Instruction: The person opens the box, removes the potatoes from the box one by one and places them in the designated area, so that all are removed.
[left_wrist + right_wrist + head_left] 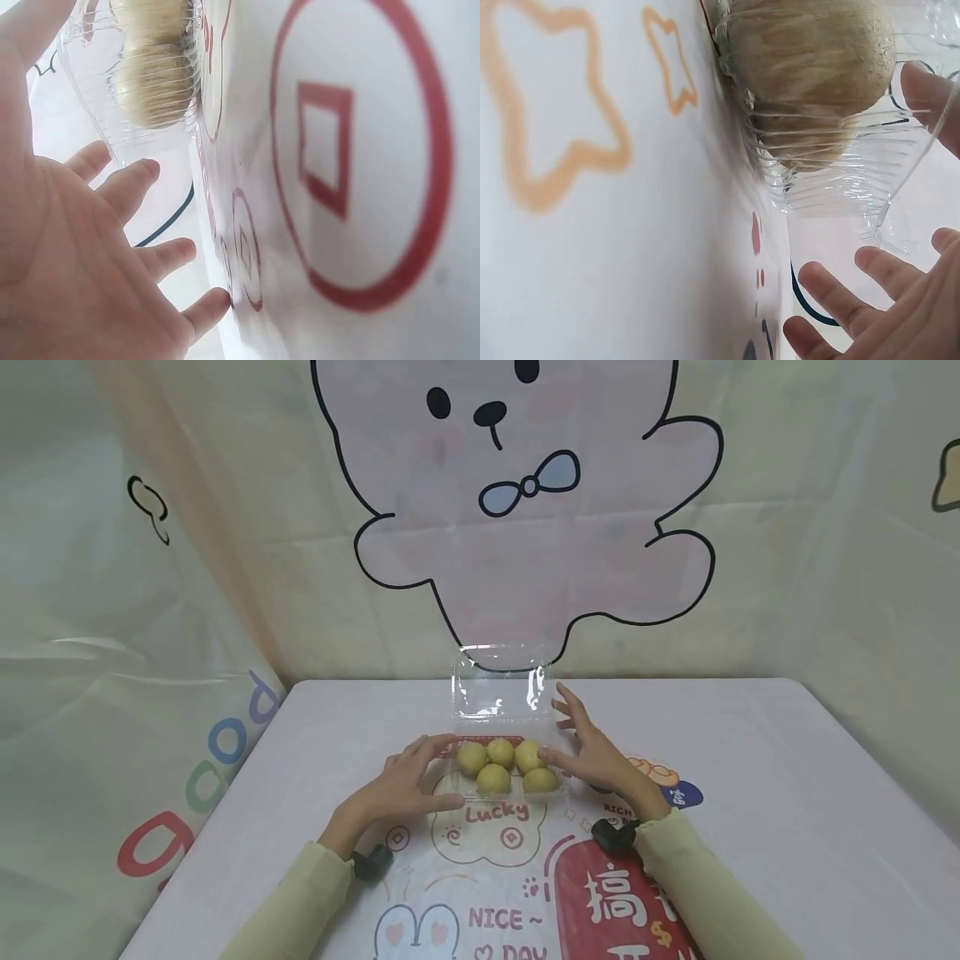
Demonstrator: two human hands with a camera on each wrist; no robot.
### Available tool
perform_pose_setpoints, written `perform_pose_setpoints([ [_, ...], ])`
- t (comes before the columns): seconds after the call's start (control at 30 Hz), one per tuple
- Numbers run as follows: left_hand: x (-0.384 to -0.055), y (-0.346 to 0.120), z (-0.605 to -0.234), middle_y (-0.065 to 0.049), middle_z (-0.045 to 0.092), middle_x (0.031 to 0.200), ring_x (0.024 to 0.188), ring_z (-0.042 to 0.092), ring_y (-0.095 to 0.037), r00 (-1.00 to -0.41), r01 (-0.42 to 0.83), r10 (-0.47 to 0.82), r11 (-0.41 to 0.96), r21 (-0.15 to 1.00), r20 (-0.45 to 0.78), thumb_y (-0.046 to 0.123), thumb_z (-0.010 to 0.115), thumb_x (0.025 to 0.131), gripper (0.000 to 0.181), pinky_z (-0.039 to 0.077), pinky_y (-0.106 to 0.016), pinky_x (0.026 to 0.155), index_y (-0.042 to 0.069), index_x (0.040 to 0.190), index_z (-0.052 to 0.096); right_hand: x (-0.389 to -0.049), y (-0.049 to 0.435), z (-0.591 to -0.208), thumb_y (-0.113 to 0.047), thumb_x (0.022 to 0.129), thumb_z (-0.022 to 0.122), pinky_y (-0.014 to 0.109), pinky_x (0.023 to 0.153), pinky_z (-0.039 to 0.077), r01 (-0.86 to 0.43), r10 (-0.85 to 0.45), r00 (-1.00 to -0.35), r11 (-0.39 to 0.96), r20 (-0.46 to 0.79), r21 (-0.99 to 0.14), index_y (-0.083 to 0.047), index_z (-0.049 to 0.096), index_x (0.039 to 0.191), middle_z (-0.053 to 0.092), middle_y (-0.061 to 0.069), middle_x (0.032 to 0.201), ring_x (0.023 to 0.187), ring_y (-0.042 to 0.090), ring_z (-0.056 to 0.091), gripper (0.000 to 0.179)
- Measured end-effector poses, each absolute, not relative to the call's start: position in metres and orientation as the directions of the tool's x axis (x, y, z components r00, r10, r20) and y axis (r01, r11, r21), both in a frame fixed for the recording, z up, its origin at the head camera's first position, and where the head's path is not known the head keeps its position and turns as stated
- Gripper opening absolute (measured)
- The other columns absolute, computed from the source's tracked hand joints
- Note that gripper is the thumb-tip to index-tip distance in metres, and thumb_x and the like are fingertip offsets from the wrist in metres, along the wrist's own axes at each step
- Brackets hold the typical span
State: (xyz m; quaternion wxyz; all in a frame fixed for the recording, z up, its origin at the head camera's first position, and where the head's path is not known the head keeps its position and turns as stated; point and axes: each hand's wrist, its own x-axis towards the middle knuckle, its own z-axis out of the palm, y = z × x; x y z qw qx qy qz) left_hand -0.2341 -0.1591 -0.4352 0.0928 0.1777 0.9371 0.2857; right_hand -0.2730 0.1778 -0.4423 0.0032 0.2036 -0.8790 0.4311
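Observation:
A clear plastic clamshell box sits on the table with its see-through lid raised at the back. Several round yellow-green fruits lie inside it. At the box's left side is my left hand, fingers spread and thumb along the front corner. In the left wrist view its fingers extend beside the ribbed box wall. My right hand spreads at the right side, thumb over the rim near a fruit, other fingers beside the lid. Whether either hand touches the box is hard to tell.
The white table carries a printed mat with a "Lucky" drawing and a red block of lettering. Behind it hangs a cloth backdrop with a bear drawing. A dark strap circles the right wrist.

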Motion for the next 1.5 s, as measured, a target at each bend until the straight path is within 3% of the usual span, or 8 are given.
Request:
perform_pose_setpoints([
  [0.4, -0.2342, -0.1584, -0.4345, 0.003, 0.037, 0.163, 0.155, 0.027, -0.029, -0.921, 0.273, 0.383, 0.775, 0.570, -0.079, 0.069, 0.075, 0.079, 0.097, 0.026, -0.065, 0.120, 0.038, 0.158, 0.029, -0.2692, 0.1768, -0.4411, -0.044, 0.093, 0.068, 0.074, 0.112, 0.032, -0.306, -0.360, -0.927, 0.560, 0.107, -0.770, -0.026, -0.002, 0.164, 0.024, 0.022, 0.167, 0.145, 0.048, 0.040, 0.101],
  [0.63, -0.2329, -0.1572, -0.4330, -0.002, 0.031, 0.167, 0.158, 0.016, -0.038, -0.929, 0.250, 0.360, 0.778, 0.576, -0.083, 0.069, 0.075, 0.078, 0.096, 0.024, -0.072, 0.118, 0.039, 0.157, 0.031, -0.2673, 0.1772, -0.4420, -0.046, 0.094, 0.066, 0.076, 0.114, 0.028, -0.300, -0.355, -0.930, 0.575, 0.098, -0.761, -0.026, -0.004, 0.164, 0.037, 0.024, 0.161, 0.146, 0.049, 0.038, 0.100],
  [0.83, -0.2321, -0.1571, -0.4315, 0.000, 0.034, 0.166, 0.160, 0.009, -0.036, -0.932, 0.245, 0.353, 0.780, 0.576, -0.083, 0.069, 0.075, 0.078, 0.095, 0.021, -0.073, 0.119, 0.039, 0.157, 0.031, -0.2660, 0.1766, -0.4409, -0.046, 0.096, 0.065, 0.077, 0.114, 0.023, -0.304, -0.372, -0.924, 0.565, 0.092, -0.767, -0.026, -0.003, 0.164, 0.047, 0.021, 0.156, 0.147, 0.053, 0.035, 0.098],
  [1.07, -0.2324, -0.1575, -0.4307, -0.001, 0.031, 0.168, 0.160, 0.008, -0.037, -0.931, 0.246, 0.356, 0.783, 0.571, -0.087, 0.070, 0.074, 0.079, 0.095, 0.022, -0.074, 0.118, 0.040, 0.157, 0.030, -0.2643, 0.1767, -0.4393, -0.043, 0.097, 0.065, 0.076, 0.114, 0.026, -0.338, -0.408, -0.906, 0.536, 0.113, -0.774, -0.024, 0.002, 0.164, 0.052, 0.021, 0.151, 0.144, 0.054, 0.038, 0.094],
  [1.5, -0.2328, -0.1571, -0.4345, -0.004, 0.026, 0.170, 0.159, 0.009, -0.039, -0.939, 0.248, 0.338, 0.796, 0.552, -0.066, 0.074, 0.073, 0.077, 0.094, 0.023, -0.074, 0.117, 0.043, 0.156, 0.031, -0.2679, 0.1741, -0.4381, -0.047, 0.094, 0.067, 0.075, 0.115, 0.027, -0.325, -0.409, -0.908, 0.547, 0.093, -0.771, -0.025, 0.002, 0.163, 0.046, 0.021, 0.157, 0.148, 0.051, 0.035, 0.097],
])
